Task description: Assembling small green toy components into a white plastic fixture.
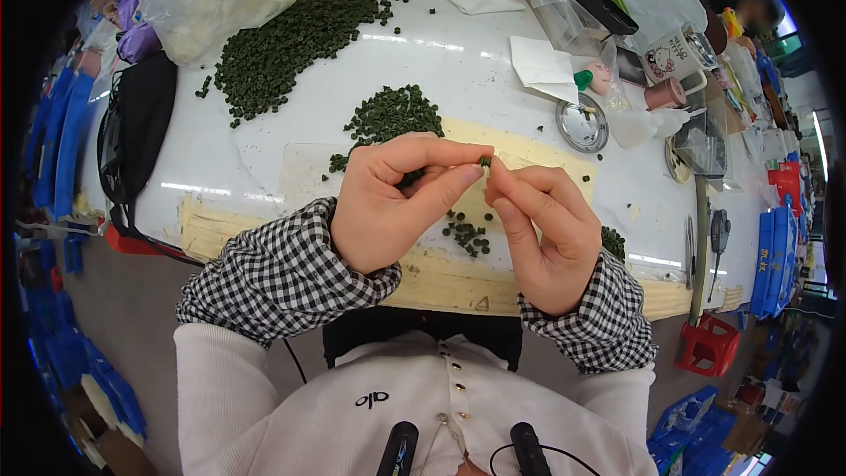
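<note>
Between the thumb and forefinger of my left hand [388,198] is a small dark green cylindrical piece [486,161]. My right hand [553,229] meets it from the other side with a fingertip against the piece. The right fingers are curled and closed; whatever they grip is hidden. Just beyond my left hand is a heap of similar green pieces [395,115], partly covered by it. A few loose pieces [467,236] lie between my wrists on a yellowish sheet [467,278]. Another small pile [612,244] shows beside my right wrist.
A larger heap of green pieces [291,44] spreads at the far left, against clear plastic bags [207,4]. A black cloth item [141,123] lies at the left edge. To the right are a round metal lid [582,123], white tissue [542,66], a thread spool [664,94] and a mug [677,55].
</note>
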Motion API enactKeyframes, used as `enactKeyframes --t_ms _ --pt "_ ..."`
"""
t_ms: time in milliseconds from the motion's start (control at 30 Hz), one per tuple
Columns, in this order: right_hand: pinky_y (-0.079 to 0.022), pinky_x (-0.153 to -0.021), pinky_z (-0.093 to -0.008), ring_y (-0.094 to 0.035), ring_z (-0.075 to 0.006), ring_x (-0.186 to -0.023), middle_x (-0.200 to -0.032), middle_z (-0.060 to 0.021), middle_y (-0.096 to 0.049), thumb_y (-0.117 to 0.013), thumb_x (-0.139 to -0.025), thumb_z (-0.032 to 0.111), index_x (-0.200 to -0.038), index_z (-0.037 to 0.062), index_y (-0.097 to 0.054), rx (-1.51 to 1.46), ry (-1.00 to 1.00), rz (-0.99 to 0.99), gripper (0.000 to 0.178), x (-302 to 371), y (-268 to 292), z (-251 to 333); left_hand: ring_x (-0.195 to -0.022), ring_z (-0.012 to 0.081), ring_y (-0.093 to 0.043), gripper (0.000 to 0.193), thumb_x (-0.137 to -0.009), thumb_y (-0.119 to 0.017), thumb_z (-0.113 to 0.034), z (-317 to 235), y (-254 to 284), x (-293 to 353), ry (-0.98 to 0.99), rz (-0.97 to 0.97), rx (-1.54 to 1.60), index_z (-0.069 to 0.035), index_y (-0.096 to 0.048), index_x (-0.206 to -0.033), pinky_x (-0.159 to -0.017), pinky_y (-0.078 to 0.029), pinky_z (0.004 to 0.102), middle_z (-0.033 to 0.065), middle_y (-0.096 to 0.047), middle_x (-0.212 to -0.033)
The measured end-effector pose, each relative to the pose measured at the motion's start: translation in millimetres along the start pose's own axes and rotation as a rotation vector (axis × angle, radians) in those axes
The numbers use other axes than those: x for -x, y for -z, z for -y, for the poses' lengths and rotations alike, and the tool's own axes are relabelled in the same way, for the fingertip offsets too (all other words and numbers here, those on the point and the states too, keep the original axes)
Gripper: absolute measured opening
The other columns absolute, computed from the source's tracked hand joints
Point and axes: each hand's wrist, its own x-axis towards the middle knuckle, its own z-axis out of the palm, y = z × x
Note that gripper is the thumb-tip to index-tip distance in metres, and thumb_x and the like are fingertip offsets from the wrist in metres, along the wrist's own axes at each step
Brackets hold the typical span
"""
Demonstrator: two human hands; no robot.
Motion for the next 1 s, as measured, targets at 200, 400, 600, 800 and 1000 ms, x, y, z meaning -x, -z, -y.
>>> enactKeyframes --t_ms 200,400,600,800,1000 --pt "-0.048 -0.064 -0.0213 -0.058 -0.0135 -0.077 -0.094 -0.0105 -0.059 -0.06 -0.084 -0.006 -0.117 -0.0015 -0.061 -0.097 -0.039 -0.011 0.033 1.6 -2.0 -2.3 -0.062 0.0021 -0.036 0.02 -0.085 -0.063 0.0 -0.2 1.4 -0.9 -0.004 -0.03 -0.027 0.0 -0.066 -0.105 -0.055 -0.029 0.0187 -0.0064 -0.044 -0.067" --pt "-0.048 -0.067 -0.0221 -0.059 -0.0142 -0.079 -0.094 -0.0107 -0.06 -0.059 -0.086 -0.005 -0.118 -0.001 -0.061 -0.139 -0.064 -0.006 0.032 1.8 -1.9 -2.3 -0.06 0.0029 -0.036 0.019 -0.083 -0.065 0.001 1.1 3.7 -1.1 -0.03 -0.048 -0.078 -0.001 -0.067 -0.102 -0.055 -0.029 0.0191 -0.0059 -0.043 -0.065" --pt "-0.048 -0.068 -0.0225 -0.059 -0.015 -0.079 -0.093 -0.0106 -0.06 -0.059 -0.086 -0.004 -0.118 0.0002 -0.061 -0.147 -0.06 -0.015 0.032 2.7 -1.3 -3.8 -0.06 0.0043 -0.037 0.02 -0.082 -0.066 0.002 2.2 5.5 -2.8 -0.179 -0.042 -0.212 -0.001 -0.068 -0.102 -0.055 -0.03 0.02 -0.0047 -0.045 -0.065" --pt "-0.048 -0.068 -0.0225 -0.059 -0.015 -0.079 -0.093 -0.0107 -0.06 -0.059 -0.086 -0.004 -0.118 0.0002 -0.061 -0.133 -0.064 -0.013 0.032 2.7 -0.5 -3.8 -0.06 0.0052 -0.039 0.02 -0.081 -0.066 0.002 -0.3 6.1 -3.2 -0.233 -0.032 -0.266 -0.002 -0.069 -0.101 -0.054 -0.031 0.0208 -0.0034 -0.045 -0.064" --pt "-0.048 -0.067 -0.0216 -0.059 -0.0149 -0.08 -0.095 -0.0111 -0.06 -0.06 -0.085 -0.006 -0.118 -0.0003 -0.061 -0.128 -0.033 -0.006 0.033 2.9 -1.2 -4.9 -0.059 0.0058 -0.04 0.021 -0.08 -0.066 0.003 -1.0 5.2 -3.2 -0.255 -0.03 -0.275 -0.002 -0.069 -0.1 -0.054 -0.031 0.0211 -0.0021 -0.047 -0.065"
